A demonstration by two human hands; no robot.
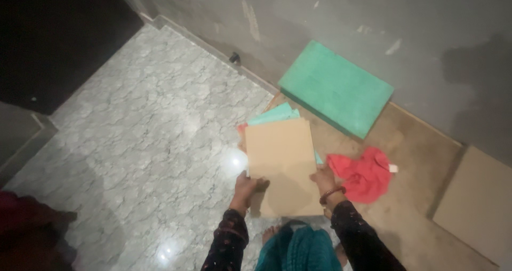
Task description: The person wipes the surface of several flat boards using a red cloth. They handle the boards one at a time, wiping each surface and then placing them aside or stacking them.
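I hold a stack of flat sheets in front of me, topped by a tan cardboard sheet [281, 159]. Teal and reddish sheets [274, 114] peek out behind its far edge. My left hand [246, 188] grips the stack's lower left edge. On the lower right edge sits my right hand [323, 178], which wears a red bangle at the wrist. Both sleeves are dark with small speckles.
A green foam slab [337, 87] leans against the grey wall. A red cloth [364, 175] lies on a brown mat [416, 159] to my right. A tan board [477, 204] sits at far right. Marbled floor tiles [144, 127] spread left; a dark doorway [53, 36] is upper left.
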